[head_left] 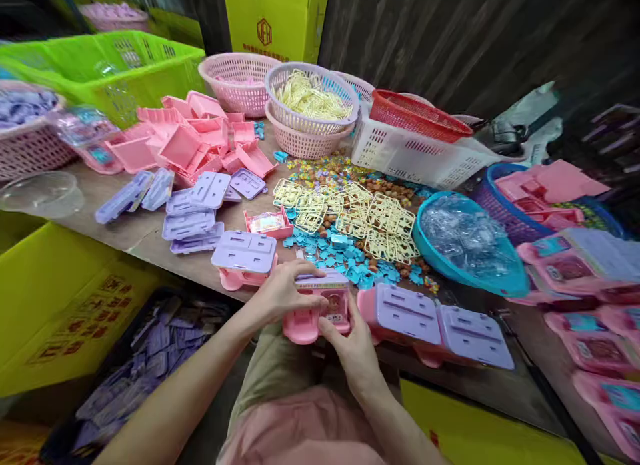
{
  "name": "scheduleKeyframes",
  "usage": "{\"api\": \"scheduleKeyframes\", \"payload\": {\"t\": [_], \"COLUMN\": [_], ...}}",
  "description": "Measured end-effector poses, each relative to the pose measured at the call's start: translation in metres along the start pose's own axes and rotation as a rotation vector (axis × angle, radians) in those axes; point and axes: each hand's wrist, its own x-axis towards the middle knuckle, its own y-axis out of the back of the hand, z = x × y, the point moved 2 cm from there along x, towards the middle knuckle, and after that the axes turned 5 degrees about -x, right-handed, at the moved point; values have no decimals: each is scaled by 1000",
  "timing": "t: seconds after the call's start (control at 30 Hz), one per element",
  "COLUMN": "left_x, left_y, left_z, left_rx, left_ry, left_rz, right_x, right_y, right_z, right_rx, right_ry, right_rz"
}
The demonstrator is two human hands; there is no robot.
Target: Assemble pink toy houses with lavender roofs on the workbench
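Near the table's front edge, a pink toy pet house (301, 326) with a purple top and a printed strip stands between my hands. My left hand (286, 290) grips it from the left, with fingers across its front and upper edge. At the lower right corner, my right hand (354, 350) holds it with the thumb against the front. A similar purple-topped toy house (244, 252) sits to the left. Two more purple-topped houses, one nearer (407, 313) and one farther right (475, 336), stand beside my right hand. The undersides of my fingers are hidden.
Purple panels (187, 224) and pink trays (187, 145) are piled at left. Cream frames (390, 218) and small blue pieces (325, 248) lie ahead. A turquoise basket (510, 285) holds clear plastic parts. Yellow boxes (75, 318) and a dark bin of purple parts (140, 365) stand below.
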Motion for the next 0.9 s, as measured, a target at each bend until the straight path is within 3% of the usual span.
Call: {"api": "scheduleKeyframes", "payload": {"t": [0.3,0.5,0.7,0.9], "left_x": [-10,-13,-14,-18], "left_y": [-5,-5,-5,-5], "left_z": [0,0,-2,-4], "left_rx": [53,81,129,203], "left_ry": [-33,-92,-116,-248], "left_rz": [71,65,37,55], "right_x": [-12,-13,-5,-4], "right_y": [-5,-6,0,-8], "right_z": [8,14,14,23], "right_rx": [-137,-125,-10,-73], "right_ry": [62,117,204,289], "right_rz": [212,220,12,123]}}
